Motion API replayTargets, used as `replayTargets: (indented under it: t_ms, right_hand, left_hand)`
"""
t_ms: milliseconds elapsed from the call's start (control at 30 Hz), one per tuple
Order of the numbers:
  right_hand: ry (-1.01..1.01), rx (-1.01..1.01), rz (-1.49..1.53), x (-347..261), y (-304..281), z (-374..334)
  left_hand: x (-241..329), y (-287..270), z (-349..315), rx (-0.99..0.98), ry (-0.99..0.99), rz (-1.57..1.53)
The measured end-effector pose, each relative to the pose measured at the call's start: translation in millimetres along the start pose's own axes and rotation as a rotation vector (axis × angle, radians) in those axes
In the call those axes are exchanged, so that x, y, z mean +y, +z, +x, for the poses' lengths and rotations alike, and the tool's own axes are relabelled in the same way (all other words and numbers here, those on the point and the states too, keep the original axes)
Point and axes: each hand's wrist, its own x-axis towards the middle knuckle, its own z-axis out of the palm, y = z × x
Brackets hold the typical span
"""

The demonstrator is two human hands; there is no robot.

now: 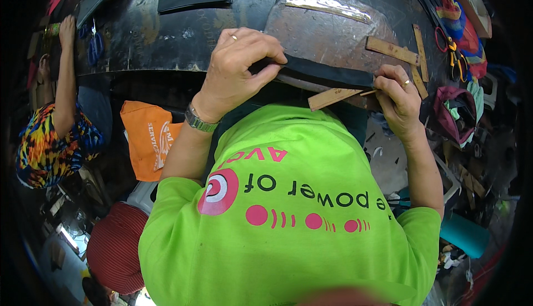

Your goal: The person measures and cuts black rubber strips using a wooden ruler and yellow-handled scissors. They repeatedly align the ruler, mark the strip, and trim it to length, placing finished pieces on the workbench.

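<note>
The left hand point(244, 64) and right hand point(402, 98) pinch a black strip point(328, 73) near its ends between their fingers point(264, 48), apparently to keep it straight, at the near edge of the counter point(166, 39).

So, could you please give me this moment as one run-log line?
left hand: holding black strip | right hand: holding its right end | strip: spanning between hands | nearby: wooden slats, dark table
</note>
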Motion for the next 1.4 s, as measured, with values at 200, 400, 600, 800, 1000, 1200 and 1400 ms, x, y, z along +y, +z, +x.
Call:
replayTargets:
  t_ms: [200, 400, 600, 800, 1000, 1200, 1400]
  right_hand:
    - [-0.029, 0.021, 0.010, 2.7, 2.2, -2.1]
    - [-0.045, 0.059, 0.062, 4.7, 5.8, -2.2]
    - [-0.029, 0.054, 0.057, 7.4, 6.5, -4.6]
    - [-0.025, 0.075, 0.085, 8.0, 7.6, -4.5]
    - [-0.029, 0.064, 0.065, 8.4, 6.7, -4.7]
    - [-0.011, 0.093, 0.098, 7.5, 9.5, -3.8]
    - [0.030, -0.034, 0.051, 4.6, 1.4, 1.5]
  left_hand:
    - [-0.8, -4.4, -0.5, -0.049, 0.057, 0.020]
    - [1.3, -1.9, -1.2, -0.020, -0.020, -0.032]
    - [1.3, 1.9, 0.7, -0.049, -0.098, -0.112]
    - [-2.2, 2.9, 1.4, -0.052, -0.041, -0.054]
    - [-3.9, 3.6, 2.9, -0.025, 0.003, -0.040]
    - [-5.1, 2.5, 2.9, -0.038, -0.003, -0.070]
    - [0.1, 4.2, 4.7, -0.038, -0.130, -0.281]
